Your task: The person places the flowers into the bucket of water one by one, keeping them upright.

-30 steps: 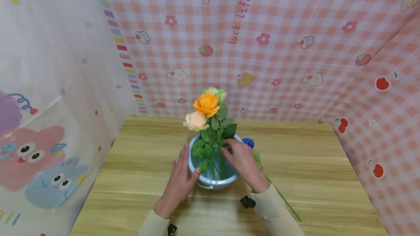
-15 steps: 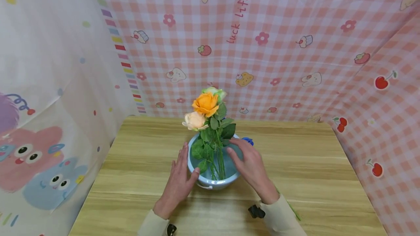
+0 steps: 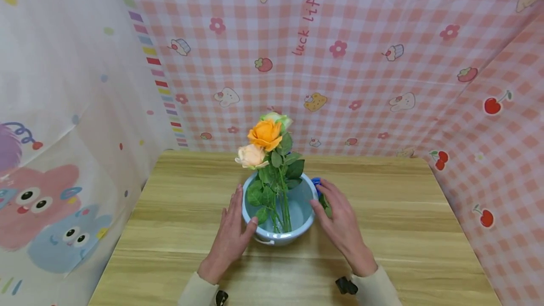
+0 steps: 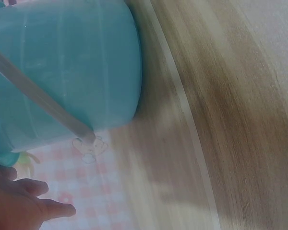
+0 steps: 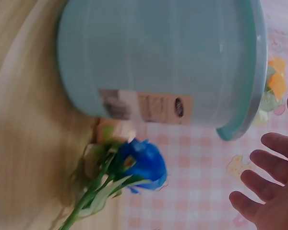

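Note:
A light blue bucket [image 3: 307, 223] stands on the table. Inside it lean an orange rose [image 3: 265, 134], a peach rose [image 3: 250, 156] and a pale green-white rose [image 3: 278, 119]; a speck of blue shows behind their leaves. My left hand [image 3: 229, 240] rests along the bucket's left rim, fingers extended. On the other side my right hand [image 3: 342, 223] holds nothing and hovers beside the right rim, fingers spread; contact is hard to tell. Below it a blue rose [image 5: 149, 165] lies on the table next to the bucket, partly covered by the hand in the head view.
The wooden table [image 3: 182, 202] reaches back to a pink checked cloth [image 3: 365, 79], with a printed white cloth [image 3: 93, 122] on the left. A white handle [image 4: 43, 98] hangs down the bucket's side.
My right hand has let go of the flower stems in the bucket and moved right, out over the rim. The left hand has stayed put.

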`<state>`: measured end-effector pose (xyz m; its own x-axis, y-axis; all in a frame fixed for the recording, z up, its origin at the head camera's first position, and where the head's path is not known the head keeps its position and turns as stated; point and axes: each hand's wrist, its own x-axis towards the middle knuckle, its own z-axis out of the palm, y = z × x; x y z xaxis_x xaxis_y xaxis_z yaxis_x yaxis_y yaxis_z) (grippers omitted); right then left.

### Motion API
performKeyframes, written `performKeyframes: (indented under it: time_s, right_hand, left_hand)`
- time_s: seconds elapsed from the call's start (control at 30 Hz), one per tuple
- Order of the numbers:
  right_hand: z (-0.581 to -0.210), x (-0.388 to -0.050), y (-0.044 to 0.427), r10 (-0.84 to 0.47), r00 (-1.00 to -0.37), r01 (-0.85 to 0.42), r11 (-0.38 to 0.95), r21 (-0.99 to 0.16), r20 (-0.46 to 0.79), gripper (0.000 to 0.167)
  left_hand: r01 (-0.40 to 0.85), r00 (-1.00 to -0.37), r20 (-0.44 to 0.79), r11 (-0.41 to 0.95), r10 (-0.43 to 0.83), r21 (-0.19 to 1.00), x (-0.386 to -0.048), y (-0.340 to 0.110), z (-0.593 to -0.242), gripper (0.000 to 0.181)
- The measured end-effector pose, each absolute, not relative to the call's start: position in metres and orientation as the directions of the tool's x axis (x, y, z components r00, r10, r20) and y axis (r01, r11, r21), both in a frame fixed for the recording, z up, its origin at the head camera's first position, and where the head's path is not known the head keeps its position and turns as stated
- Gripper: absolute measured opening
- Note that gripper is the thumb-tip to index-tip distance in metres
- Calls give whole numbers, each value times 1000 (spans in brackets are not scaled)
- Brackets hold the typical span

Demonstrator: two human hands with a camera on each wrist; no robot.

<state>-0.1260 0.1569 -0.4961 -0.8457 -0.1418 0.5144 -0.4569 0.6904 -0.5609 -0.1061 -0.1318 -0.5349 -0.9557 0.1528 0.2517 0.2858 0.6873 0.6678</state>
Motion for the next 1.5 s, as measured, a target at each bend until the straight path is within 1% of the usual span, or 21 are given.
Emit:
performKeyframes:
  time_s: [0.47,0.77,1.1,1.37,1.5]
  right_hand:
    - [-523,-115,189,-169,-862,-418,771,-480,478,50]
    - [-539,-109,206,-194,-843,-427,809,-404,502,51]
    - [-551,-102,222,-193,-887,-364,852,-377,420,50]
    - [-559,-97,234,-202,-909,-338,871,-358,365,49]
    - [-563,-95,238,-193,-929,-306,881,-360,317,50]
  left_hand:
    - [296,-953,256,687,162,663,-107,-133,-535,83]
    - [300,-951,263,685,162,663,-107,-133,-537,84]
    - [303,-950,266,673,161,674,-107,-133,-538,84]
    - [304,-950,268,667,160,680,-107,-133,-538,84]
    - [304,-950,270,665,158,682,-107,-133,-538,84]
